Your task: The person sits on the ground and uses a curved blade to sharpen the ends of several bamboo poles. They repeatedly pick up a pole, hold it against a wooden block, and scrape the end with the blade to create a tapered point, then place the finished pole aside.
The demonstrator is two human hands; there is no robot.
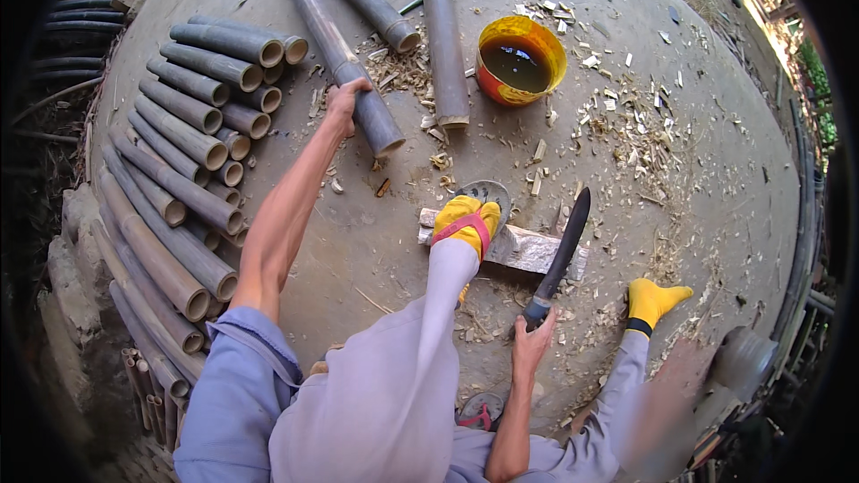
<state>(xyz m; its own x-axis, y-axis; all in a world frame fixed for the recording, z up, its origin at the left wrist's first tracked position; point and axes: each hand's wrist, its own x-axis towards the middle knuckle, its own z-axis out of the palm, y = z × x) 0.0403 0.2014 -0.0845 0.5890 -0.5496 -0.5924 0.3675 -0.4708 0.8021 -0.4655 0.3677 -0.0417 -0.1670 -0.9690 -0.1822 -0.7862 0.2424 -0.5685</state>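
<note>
My left hand is wrapped round a grey bamboo pole near its lower end, which points toward me. In my right hand is a machete, gripped by its dark handle, its blackened blade pointing up and away. Under the blade lies a pale wooden block. My foot in a yellow sock and flip-flop rests on that block's left part. Two more bamboo poles lie on the ground just right of the held one.
Cut bamboo lengths are stacked along the left. A yellow-red bucket of dark liquid stands beyond the block. Wood chips litter the ground to the right. My other yellow-socked foot and a loose flip-flop are nearer me.
</note>
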